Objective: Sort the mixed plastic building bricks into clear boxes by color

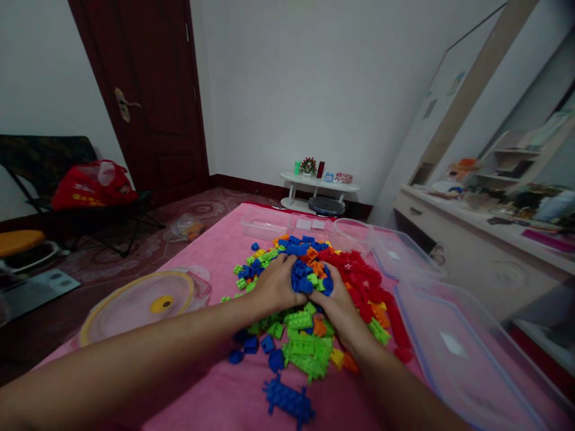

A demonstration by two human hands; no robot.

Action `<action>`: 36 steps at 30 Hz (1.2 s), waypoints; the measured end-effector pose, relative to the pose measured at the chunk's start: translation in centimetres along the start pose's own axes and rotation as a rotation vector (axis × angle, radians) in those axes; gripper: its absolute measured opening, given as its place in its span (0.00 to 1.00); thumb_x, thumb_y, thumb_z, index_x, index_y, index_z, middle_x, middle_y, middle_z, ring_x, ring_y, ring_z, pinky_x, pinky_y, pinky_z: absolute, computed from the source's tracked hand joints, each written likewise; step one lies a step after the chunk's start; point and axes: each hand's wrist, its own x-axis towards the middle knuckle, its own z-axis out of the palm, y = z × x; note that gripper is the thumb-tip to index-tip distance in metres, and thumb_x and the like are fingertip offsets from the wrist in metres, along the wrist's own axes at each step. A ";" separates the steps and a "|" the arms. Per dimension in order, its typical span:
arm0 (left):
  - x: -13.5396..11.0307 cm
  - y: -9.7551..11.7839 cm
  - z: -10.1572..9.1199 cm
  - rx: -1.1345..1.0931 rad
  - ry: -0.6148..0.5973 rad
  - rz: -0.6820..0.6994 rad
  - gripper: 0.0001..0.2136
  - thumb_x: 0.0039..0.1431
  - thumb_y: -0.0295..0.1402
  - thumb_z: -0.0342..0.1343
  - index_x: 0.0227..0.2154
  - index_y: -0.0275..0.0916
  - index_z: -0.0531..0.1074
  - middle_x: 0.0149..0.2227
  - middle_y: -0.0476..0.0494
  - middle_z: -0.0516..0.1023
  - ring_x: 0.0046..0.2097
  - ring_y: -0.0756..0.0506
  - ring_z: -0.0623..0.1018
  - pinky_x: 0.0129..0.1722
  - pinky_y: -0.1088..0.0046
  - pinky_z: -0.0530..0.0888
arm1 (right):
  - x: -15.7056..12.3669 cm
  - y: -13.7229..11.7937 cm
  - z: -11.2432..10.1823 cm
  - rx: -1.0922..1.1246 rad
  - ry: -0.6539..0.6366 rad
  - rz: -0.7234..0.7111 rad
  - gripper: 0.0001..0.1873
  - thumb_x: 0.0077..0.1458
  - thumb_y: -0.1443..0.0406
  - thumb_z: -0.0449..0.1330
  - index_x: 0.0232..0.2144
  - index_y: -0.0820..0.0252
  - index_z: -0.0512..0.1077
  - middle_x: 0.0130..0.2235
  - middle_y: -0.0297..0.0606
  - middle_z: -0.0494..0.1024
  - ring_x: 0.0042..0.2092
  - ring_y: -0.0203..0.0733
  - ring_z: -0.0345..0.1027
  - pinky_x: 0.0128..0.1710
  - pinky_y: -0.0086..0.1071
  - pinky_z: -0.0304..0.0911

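Note:
A heap of toy building blocks (309,350) in green, blue, red, orange and yellow covers the middle of the pink cloth (193,383). My left hand (277,284) and my right hand (335,302) are cupped toward each other over the heap. Between them they gather a clump of blue, green and orange blocks (305,278). The fingers curl round its far side and are partly hidden. Red blocks (359,275) lie just right of my right hand. Nearest to me rests a blue block piece with studs and pegs (288,400), apart from the heap.
A round clear lid with a yellow rim (193,290) lies at left. Clear plastic containers (265,227) stand along the far edge. Large clear lids or boxes with blue edging (426,359) line the right side. Beyond are a white side table (321,182) and a dresser (449,218).

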 end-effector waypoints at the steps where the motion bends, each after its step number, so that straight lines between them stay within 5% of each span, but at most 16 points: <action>1: 0.9 0.3 -0.1 -0.075 0.008 -0.021 0.32 0.41 0.42 0.62 0.51 0.37 0.63 0.49 0.36 0.71 0.49 0.37 0.72 0.49 0.62 0.69 | 0.3 -0.6 -0.1 0.130 -0.020 0.065 0.39 0.44 0.59 0.60 0.58 0.51 0.51 0.48 0.41 0.71 0.38 0.45 0.72 0.31 0.39 0.71; 5: 4.4 1.2 -1.8 -0.374 -0.119 -0.045 0.30 0.42 0.37 0.62 0.51 0.33 0.64 0.44 0.39 0.76 0.43 0.40 0.75 0.44 0.64 0.72 | 1.5 -4.0 -1.8 0.309 -0.035 0.077 0.38 0.43 0.61 0.62 0.57 0.50 0.54 0.46 0.40 0.73 0.38 0.44 0.72 0.29 0.35 0.71; 8: 5.9 1.3 -4.4 -0.468 -0.321 0.069 0.32 0.38 0.35 0.65 0.50 0.34 0.67 0.44 0.42 0.77 0.42 0.42 0.76 0.42 0.68 0.73 | 2.3 -5.9 -4.1 0.126 -0.139 0.051 0.39 0.42 0.60 0.64 0.57 0.46 0.57 0.50 0.39 0.72 0.39 0.45 0.72 0.25 0.34 0.70; 12: 5.8 -0.6 -8.0 -0.300 -0.410 0.149 0.32 0.39 0.40 0.65 0.51 0.40 0.68 0.50 0.45 0.74 0.46 0.41 0.75 0.43 0.70 0.71 | 4.0 -5.5 -8.5 -0.259 -0.196 -0.114 0.36 0.39 0.58 0.66 0.54 0.51 0.65 0.48 0.42 0.74 0.41 0.49 0.71 0.32 0.37 0.70; 15: 4.9 -4.0 -9.4 -0.145 -0.349 -0.006 0.29 0.45 0.44 0.60 0.51 0.38 0.70 0.49 0.41 0.75 0.46 0.41 0.75 0.44 0.70 0.70 | 6.3 -2.8 -12.2 -0.540 -0.099 -0.207 0.26 0.42 0.53 0.63 0.43 0.60 0.74 0.42 0.47 0.77 0.40 0.52 0.71 0.39 0.43 0.67; 19: 3.8 -8.8 -8.7 0.002 -0.242 -0.422 0.43 0.38 0.51 0.62 0.57 0.32 0.61 0.52 0.30 0.70 0.47 0.39 0.75 0.40 0.72 0.71 | 9.1 1.5 -14.9 -0.733 0.084 -0.169 0.27 0.42 0.49 0.62 0.37 0.66 0.75 0.40 0.52 0.77 0.40 0.55 0.71 0.43 0.46 0.64; 22: 3.4 -10.7 -7.2 -0.156 -0.360 -0.555 0.46 0.39 0.57 0.58 0.59 0.33 0.57 0.51 0.31 0.72 0.44 0.40 0.77 0.35 0.72 0.72 | 10.0 3.4 -14.6 -0.586 0.033 -0.028 0.25 0.43 0.46 0.60 0.31 0.62 0.75 0.31 0.45 0.78 0.35 0.50 0.72 0.36 0.43 0.66; 27: 3.4 -10.5 -4.8 -0.203 -0.355 -0.354 0.48 0.32 0.55 0.63 0.57 0.35 0.61 0.56 0.35 0.68 0.55 0.37 0.69 0.50 0.69 0.68 | 10.1 3.5 -12.9 -0.325 -0.050 0.055 0.21 0.40 0.46 0.62 0.26 0.57 0.74 0.22 0.35 0.76 0.26 0.41 0.69 0.29 0.35 0.66; 33: 3.9 -8.4 -3.4 -0.571 -0.441 -0.208 0.40 0.31 0.43 0.69 0.52 0.40 0.65 0.50 0.43 0.74 0.51 0.40 0.73 0.51 0.66 0.69 | 9.2 1.9 -11.5 -0.205 -0.288 0.191 0.21 0.46 0.47 0.60 0.35 0.55 0.74 0.34 0.36 0.80 0.33 0.43 0.73 0.33 0.36 0.68; 36: 4.0 -7.7 -2.8 -0.721 -0.458 -0.173 0.38 0.32 0.39 0.70 0.51 0.39 0.65 0.48 0.43 0.75 0.49 0.41 0.74 0.50 0.65 0.70 | 8.6 1.8 -10.2 -0.053 -0.179 0.179 0.24 0.45 0.50 0.62 0.41 0.56 0.73 0.41 0.41 0.79 0.38 0.45 0.74 0.38 0.39 0.69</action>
